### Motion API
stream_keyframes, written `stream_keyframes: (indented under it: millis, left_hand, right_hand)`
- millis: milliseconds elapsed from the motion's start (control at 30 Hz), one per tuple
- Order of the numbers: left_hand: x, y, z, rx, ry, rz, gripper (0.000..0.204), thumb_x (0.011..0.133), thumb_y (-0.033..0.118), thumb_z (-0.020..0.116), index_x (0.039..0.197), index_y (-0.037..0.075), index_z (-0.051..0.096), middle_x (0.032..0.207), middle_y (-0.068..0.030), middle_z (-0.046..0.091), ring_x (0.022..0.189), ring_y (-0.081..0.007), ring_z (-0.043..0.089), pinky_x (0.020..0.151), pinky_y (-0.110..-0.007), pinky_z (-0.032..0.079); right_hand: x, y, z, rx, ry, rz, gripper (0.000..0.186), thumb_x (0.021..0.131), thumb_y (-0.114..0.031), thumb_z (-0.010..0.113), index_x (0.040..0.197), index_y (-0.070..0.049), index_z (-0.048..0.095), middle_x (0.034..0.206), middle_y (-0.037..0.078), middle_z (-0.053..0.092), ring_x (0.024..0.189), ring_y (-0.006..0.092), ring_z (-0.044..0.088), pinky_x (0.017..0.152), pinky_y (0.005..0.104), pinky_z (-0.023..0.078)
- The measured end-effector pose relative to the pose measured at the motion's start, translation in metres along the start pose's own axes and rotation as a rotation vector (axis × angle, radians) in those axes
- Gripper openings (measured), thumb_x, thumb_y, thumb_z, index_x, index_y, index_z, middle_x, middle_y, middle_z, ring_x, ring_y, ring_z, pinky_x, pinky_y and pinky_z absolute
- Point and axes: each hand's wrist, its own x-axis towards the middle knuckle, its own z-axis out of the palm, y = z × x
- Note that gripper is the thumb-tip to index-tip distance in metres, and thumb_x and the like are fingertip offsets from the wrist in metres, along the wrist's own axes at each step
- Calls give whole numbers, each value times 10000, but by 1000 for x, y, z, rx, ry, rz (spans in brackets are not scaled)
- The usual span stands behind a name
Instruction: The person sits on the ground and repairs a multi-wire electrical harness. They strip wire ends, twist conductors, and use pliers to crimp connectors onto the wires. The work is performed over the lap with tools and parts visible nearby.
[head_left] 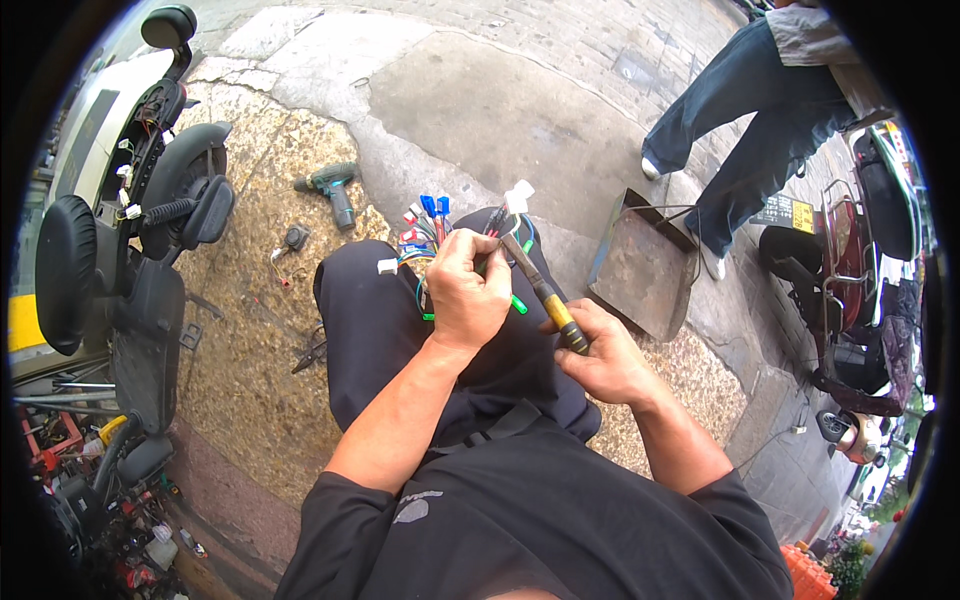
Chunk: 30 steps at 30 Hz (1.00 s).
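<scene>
Centre of frame: wires (440,229) bunched above the lap (365,320), plugs (443,206) at their ends. Left hand (470,288) pinches the wires; right hand (608,352) wraps the handle of a tool (562,318), its metal end close to the left hand. Wires look light, limp, prone to tangling; plugs stiffer, perhaps brittle. Best hold: bundle, just behind plugs.

Over on the speckled ground (255,350) I see a teal-and-black cordless drill (339,192) lying near a small dark part with wires (295,238). A metal scoop (645,270) rests beside a bystander in jeans (780,75). Off to the left stands a vehicle with exposed connectors (148,310); some orange plastic (808,572) shows low on the right.
</scene>
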Motion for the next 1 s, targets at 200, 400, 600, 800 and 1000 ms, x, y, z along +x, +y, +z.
stream_keyframes:
  millis: [200, 400, 600, 800, 1000]
  left_hand:
    - [0, 0, -1, -94, -28, -168, 73, 827, -20, 689, 866, -27, 629, 804, -130, 654, 699, -229, 666, 654, -333, 528]
    - [2, 0, -3, -147, -47, -210, 60, 839, -11, 679, 870, -29, 631, 802, -129, 659, 704, -225, 666, 667, -336, 528]
    - [8, 4, -8, -64, -70, -108, 50, 841, 2, 672, 842, -18, 626, 773, -120, 647, 692, -235, 658, 645, -342, 517]
    - [21, 13, -20, 60, -167, -9, 75, 846, 23, 656, 785, -4, 622, 708, -85, 627, 652, -185, 631, 607, -332, 491]
    - [43, 3, -39, -593, -506, -656, 57, 856, 29, 638, 799, 25, 647, 704, -3, 619, 618, -77, 550, 578, -242, 439]
  right_hand:
    - [-1, 5, -2, 266, -37, 34, 396, 795, -15, 657, 1190, -32, 678, 1147, 97, 585, 1007, 184, 628, 897, 338, 522]
    - [2, 5, -5, 261, -61, 40, 389, 799, -22, 663, 1187, -30, 676, 1144, 93, 587, 981, 182, 635, 894, 337, 524]
    - [3, 3, -6, 247, -58, 64, 339, 797, -35, 667, 1135, -25, 686, 1134, 99, 595, 979, 193, 628, 887, 339, 513]
    - [4, 0, -7, 161, -41, 14, 276, 789, -35, 661, 1063, -26, 699, 1113, 121, 606, 1044, 242, 606, 925, 359, 483]
    - [4, -1, -10, 125, -67, -49, 247, 793, -26, 649, 1035, -20, 698, 1134, 114, 603, 1061, 244, 599, 938, 355, 474]
